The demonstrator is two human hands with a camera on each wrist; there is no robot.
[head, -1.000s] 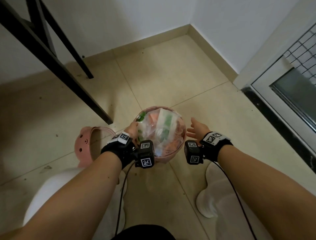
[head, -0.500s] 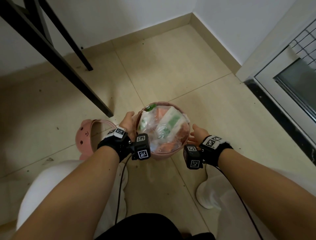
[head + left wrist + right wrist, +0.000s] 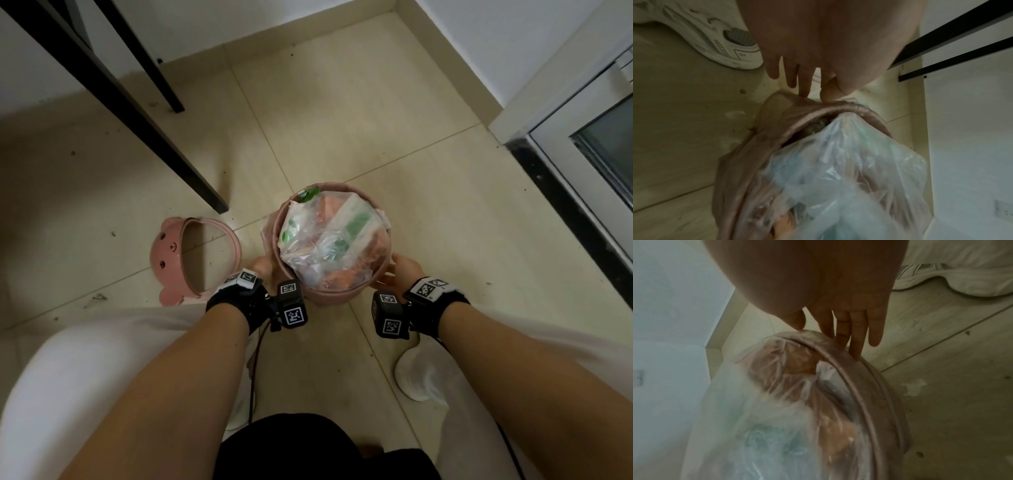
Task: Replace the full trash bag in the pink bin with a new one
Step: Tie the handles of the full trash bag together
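- We see the pink bin (image 3: pixel 337 296) standing upright on the floor, round, with its top open.
- We see the trash bag (image 3: pixel 329 246) inside it, clear plastic, stuffed full of green, white and orange rubbish. Its edge folds over the bin's rim.

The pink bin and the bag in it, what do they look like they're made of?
Pink bin: probably molded plastic, matte, judging by its even color and rolled rim. Trash bag: thin clear plastic film, glossy and crinkled, with the contents showing through.
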